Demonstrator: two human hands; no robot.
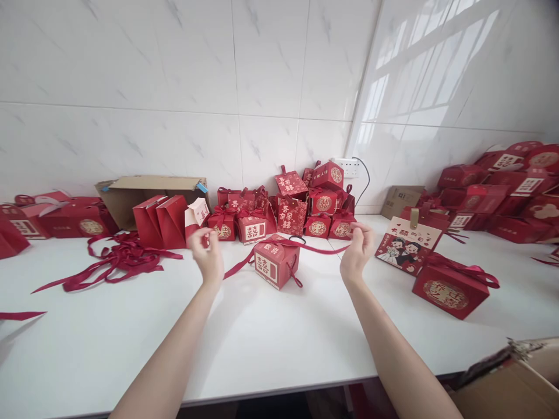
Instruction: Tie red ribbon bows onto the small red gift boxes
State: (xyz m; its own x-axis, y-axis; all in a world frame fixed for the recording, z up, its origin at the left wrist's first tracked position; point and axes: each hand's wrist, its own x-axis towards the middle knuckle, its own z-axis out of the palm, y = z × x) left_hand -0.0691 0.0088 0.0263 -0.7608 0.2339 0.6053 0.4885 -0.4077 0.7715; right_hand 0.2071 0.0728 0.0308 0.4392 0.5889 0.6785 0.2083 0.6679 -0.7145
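A small red gift box (276, 265) with a white double-happiness panel stands on the table between my hands. A dark red ribbon (323, 249) runs from its top out to both sides, and a loop hangs at its right side. My right hand (357, 250) is closed, pinching the ribbon's right end, which is stretched nearly level. My left hand (207, 253) is also closed, fingers curled upward; the ribbon's left length runs down to this hand's inner edge, and its tip is hidden there. Both hands are raised apart from the box.
Red gift boxes (290, 212) are stacked along the tiled wall, with more piled at right (502, 186). Loose ribbons (117, 262) lie in a tangle at left. A picture bag (406, 244) and a tied box (449, 288) stand at right. A cardboard carton (515, 390) sits at the near-right edge.
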